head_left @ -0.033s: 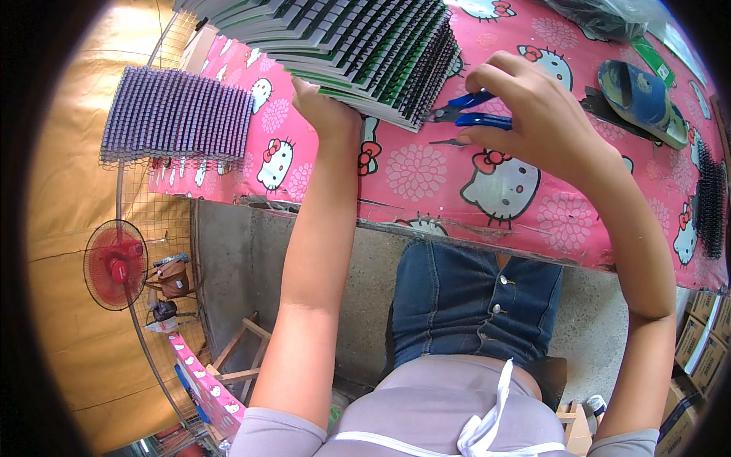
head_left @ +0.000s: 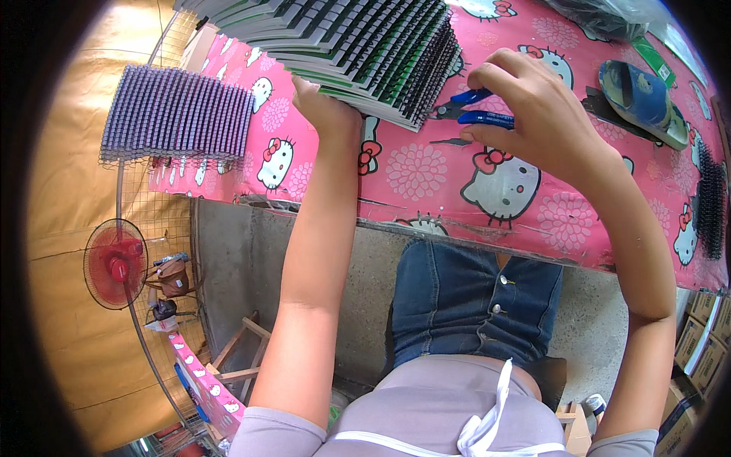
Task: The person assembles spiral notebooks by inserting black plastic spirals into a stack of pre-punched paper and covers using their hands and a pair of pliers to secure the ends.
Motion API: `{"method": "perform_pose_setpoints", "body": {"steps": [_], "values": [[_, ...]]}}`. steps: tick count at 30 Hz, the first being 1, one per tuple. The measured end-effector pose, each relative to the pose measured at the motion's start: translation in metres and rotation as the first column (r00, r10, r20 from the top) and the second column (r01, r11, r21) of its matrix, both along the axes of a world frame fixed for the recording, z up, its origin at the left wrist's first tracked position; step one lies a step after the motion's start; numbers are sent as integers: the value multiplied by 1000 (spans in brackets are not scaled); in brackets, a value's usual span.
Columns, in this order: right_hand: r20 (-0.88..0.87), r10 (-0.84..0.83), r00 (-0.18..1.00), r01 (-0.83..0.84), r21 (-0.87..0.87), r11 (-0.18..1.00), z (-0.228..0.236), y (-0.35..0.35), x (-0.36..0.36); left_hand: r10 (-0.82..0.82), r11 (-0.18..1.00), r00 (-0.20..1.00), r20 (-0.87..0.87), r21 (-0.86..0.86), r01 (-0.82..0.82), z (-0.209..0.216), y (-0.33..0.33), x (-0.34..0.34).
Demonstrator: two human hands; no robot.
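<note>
Over pink patterned tablecloth (head_left: 415, 171): holding blue-handled cutters (head_left: 485, 118), handle ends spread, in curled right hand (head_left: 544, 114), just beside near corner of stacked spiral-bound books (head_left: 358, 68). Touching books' near edge with left hand (head_left: 333, 116); cannot tell how firmly.

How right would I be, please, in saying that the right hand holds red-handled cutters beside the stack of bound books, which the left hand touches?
Not quite: the cutters are blue-handled, not red-handled, as the head view shows. The right hand does hold them beside the stack of bound books, which the left hand touches.
</note>
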State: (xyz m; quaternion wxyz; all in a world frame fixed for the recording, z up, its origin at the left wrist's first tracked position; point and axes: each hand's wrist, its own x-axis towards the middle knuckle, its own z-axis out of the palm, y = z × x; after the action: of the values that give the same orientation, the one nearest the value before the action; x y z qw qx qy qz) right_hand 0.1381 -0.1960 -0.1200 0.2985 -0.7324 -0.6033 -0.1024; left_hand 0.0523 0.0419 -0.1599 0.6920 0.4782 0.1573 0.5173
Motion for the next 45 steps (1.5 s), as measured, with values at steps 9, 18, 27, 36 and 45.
{"method": "perform_pose_setpoints", "body": {"steps": [9,18,27,36,45], "values": [[198,-56,979,34,112,993,-14,10,-8,-24,1000,1000,15,-13,25,-4,5,1],[-713,-120,690,-119,-275,954,21,12,-5,-32,999,999,34,-24,33,-2,3,-2],[-141,-26,990,14,-86,996,8,0,-12,68,991,993,-98,123,-56,-2,3,-1],[176,2,984,-12,58,998,-4,6,-9,-179,965,984,23,201,171,-6,16,-1],[-632,-236,738,-121,-468,876,21,16,2,58,998,993,-100,-33,-62,-9,12,-1]]}}
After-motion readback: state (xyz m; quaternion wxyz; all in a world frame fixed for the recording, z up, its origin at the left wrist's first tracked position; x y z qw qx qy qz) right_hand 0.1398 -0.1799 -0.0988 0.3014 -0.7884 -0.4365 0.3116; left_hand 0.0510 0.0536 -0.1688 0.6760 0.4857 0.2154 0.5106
